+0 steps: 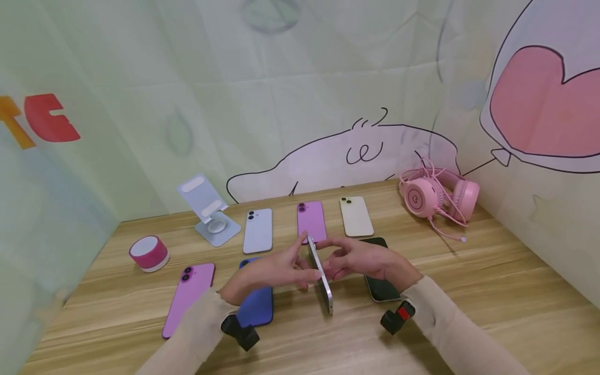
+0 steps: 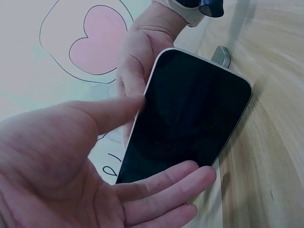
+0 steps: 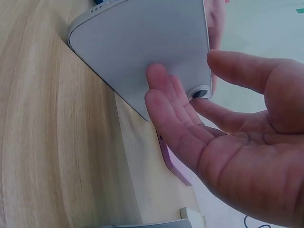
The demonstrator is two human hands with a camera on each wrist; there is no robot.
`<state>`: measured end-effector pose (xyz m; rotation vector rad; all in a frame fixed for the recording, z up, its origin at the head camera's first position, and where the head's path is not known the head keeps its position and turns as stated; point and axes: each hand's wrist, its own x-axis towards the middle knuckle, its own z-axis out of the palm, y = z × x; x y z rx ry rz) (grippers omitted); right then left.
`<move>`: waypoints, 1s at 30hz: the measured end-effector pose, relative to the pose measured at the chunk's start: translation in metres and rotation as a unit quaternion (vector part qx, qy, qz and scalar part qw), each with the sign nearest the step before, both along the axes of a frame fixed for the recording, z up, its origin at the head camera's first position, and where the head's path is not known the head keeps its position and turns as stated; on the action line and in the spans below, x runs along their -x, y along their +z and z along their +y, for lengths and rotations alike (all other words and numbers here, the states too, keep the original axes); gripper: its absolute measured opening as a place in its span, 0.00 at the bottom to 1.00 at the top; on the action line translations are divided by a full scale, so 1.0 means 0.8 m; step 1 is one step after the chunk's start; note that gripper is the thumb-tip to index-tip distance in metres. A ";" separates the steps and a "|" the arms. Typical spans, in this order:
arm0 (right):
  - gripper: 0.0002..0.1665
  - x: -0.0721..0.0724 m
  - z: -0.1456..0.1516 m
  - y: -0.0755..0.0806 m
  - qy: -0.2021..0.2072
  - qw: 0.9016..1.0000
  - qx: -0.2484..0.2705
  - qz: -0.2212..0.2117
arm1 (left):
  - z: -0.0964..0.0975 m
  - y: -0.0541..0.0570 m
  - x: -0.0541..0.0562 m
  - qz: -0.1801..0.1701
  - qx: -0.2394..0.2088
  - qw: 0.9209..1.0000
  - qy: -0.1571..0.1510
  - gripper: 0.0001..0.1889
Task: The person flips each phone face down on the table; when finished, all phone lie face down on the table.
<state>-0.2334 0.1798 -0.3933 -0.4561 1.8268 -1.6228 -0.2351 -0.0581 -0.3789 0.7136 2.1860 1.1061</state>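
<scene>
A white smartphone (image 1: 321, 281) stands steeply tilted on its long side between the two hands; whether its lower edge touches the table cannot be told. My left hand (image 1: 280, 266) holds it from the left, thumb on the upper edge and fingers against the black screen (image 2: 190, 109). From the other side my right hand (image 1: 358, 259) holds it too, with fingertips on the pale back (image 3: 128, 42) near the camera bump (image 3: 199, 91) and the thumb at the upper edge. A blue phone (image 1: 258, 307) lies under the left wrist, a dark phone (image 1: 382, 286) beneath the right.
Behind lie a light blue phone (image 1: 258, 232), a pink phone (image 1: 313, 219) and a cream phone (image 1: 358, 216). Another pink phone (image 1: 189, 291) rests at left, near a pink-and-white round object (image 1: 149, 253) and a folding stand (image 1: 206, 200). Pink headphones (image 1: 433, 195) sit at back right.
</scene>
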 end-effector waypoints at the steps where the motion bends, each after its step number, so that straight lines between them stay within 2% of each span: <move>1: 0.33 0.000 0.000 0.000 0.001 1.000 -0.001 0.001 | 0.000 0.000 0.000 -0.005 -0.003 1.000 0.002 0.55; 7: 0.33 -0.001 -0.002 0.000 -0.001 1.000 -0.010 0.003 | -0.001 0.002 0.001 -0.002 -0.009 1.000 0.016 0.54; 19: 0.34 -0.002 -0.006 -0.002 0.017 0.999 -0.044 0.015 | -0.002 0.002 0.001 0.006 0.006 0.999 0.038 0.54; 23: 0.35 -0.003 -0.007 -0.003 0.023 0.998 -0.056 0.016 | -0.005 0.002 0.002 0.028 0.011 0.999 0.035 0.51; 27: 0.34 -0.003 -0.006 -0.003 0.020 0.997 -0.078 0.014 | -0.006 0.002 0.003 0.036 0.026 0.999 0.029 0.48; 30: 0.34 -0.002 -0.005 -0.003 0.010 0.995 -0.097 0.007 | -0.005 -0.004 0.005 0.035 0.036 0.999 0.017 0.46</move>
